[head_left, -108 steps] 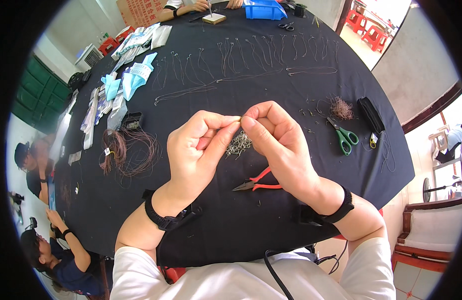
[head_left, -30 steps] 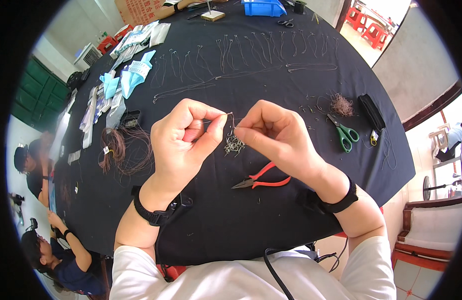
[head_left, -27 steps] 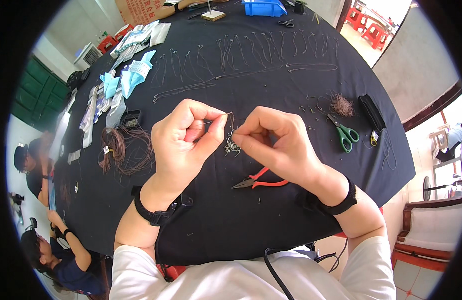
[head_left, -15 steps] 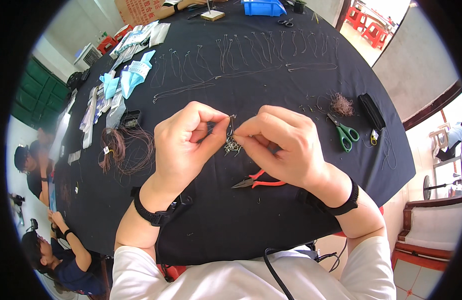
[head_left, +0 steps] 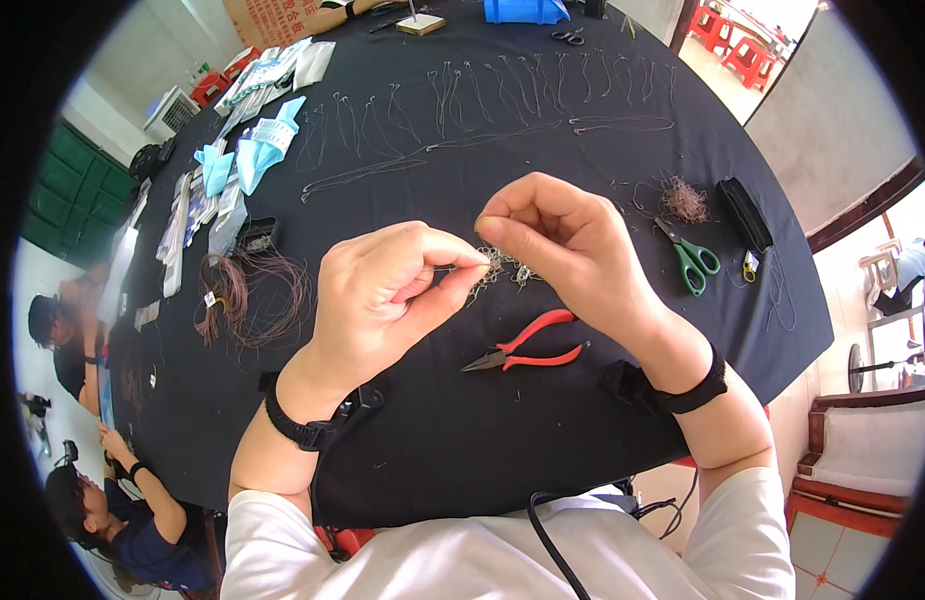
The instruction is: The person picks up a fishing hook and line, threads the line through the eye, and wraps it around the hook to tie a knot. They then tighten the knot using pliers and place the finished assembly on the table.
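My left hand point(head_left: 387, 290) is pinched, thumb against index finger, over a small pile of silvery fish hooks point(head_left: 496, 268). Whatever lies between those fingertips is too small to make out. Just above and to the right, my right hand point(head_left: 567, 245) also pinches, its fingertips close to the left ones but apart; any thread in it cannot be made out. Below the hands lie needle-nose pliers point(head_left: 535, 359) with red handles, their handles spread. Farther back, several dark fishing lines point(head_left: 474, 95) with small hooks are laid out in a row.
Green-handled scissors point(head_left: 692, 265), a tangle of brown thread point(head_left: 685, 200) and a black pouch point(head_left: 744, 214) lie at right. At left are coiled brown line point(head_left: 247, 300) and blue-and-white packets point(head_left: 267, 145). A blue bin point(head_left: 525, 10) stands at the back. Other people sit at left.
My right hand has risen and turned, uncovering the pliers' handles. My left hand has shifted down and right, over the hook pile. The hook seen between them is now hidden.
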